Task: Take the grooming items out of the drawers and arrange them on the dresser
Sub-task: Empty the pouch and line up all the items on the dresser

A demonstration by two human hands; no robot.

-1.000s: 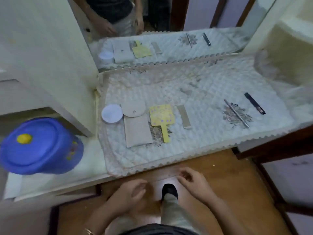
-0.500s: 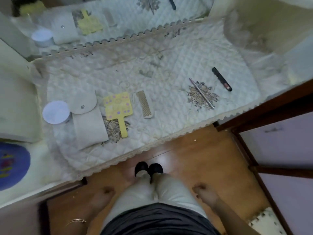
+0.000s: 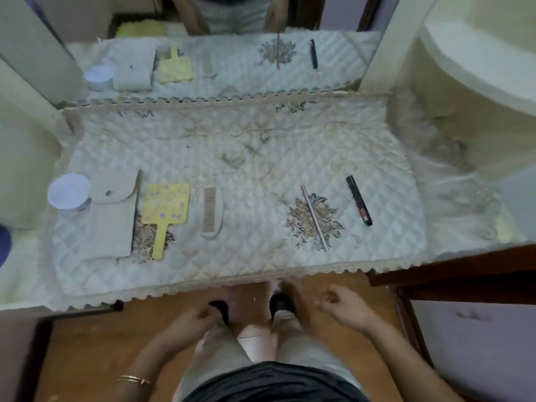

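Quilted cover [image 3: 246, 158], yellow dotted mirror [image 3: 166, 207], beige comb [image 3: 211, 211] beside, L hand [image 3: 197, 319] & R hand [image 3: 340, 307] grip released

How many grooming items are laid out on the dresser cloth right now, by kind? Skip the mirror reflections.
round white jar: 1
grey snap pouch: 1
yellow hand mirror: 1
comb: 1
thin metallic stick: 1
black tube: 1
Total: 6

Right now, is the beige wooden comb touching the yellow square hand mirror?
No, the beige wooden comb lies apart from the yellow square hand mirror, with a strip of white quilted cloth showing between them.
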